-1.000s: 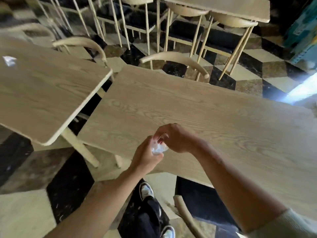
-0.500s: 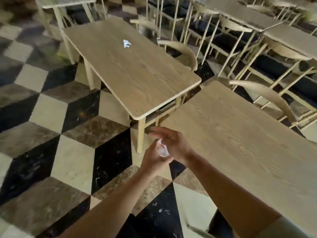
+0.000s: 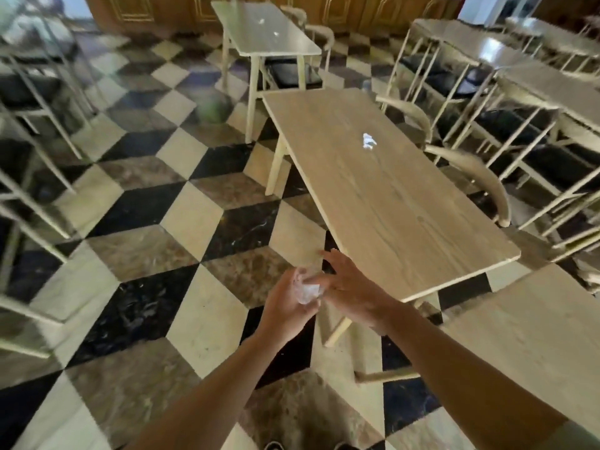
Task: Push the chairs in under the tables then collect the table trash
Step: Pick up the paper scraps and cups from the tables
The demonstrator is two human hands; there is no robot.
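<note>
Standing in the aisle over the checkered floor [image 3: 107, 241], we are viewing the room from left to right. At far left, blurred chairs [image 3: 35, 102] are sitting along the edge of the view. Low in the middle, our left hand [image 3: 287, 306] is curling its fingers round a wad of crumpled trash [image 3: 307, 292], so its grip is pinching that wad. Just beside it, our right hand [image 3: 354, 295] is spreading its fingers straight, its grip open and holding nothing, though its fingertips are touching the wad. Ahead and to the right, the near tabletop [image 3: 383, 203] is carrying a second scrap of white paper [image 3: 368, 140], lying well apart from both hands toward the tabletop's far half. Beyond it, the far tabletop [image 3: 263, 30] is showing two small pale specks, too small for us to identify. To the right of the near tabletop, two curved-back chairs [image 3: 470, 170] are standing close against its long side; we cannot tell whether their seats are fully under it.

We are judging the risks as follows. The wad in the left hand is light and loosely balled, so a slackening grip during the reach could be letting it drop to the floor. The scrap is lying far across the tabletop, so a hurried swipe could be brushing it off the far edge among the chair legs.
</note>
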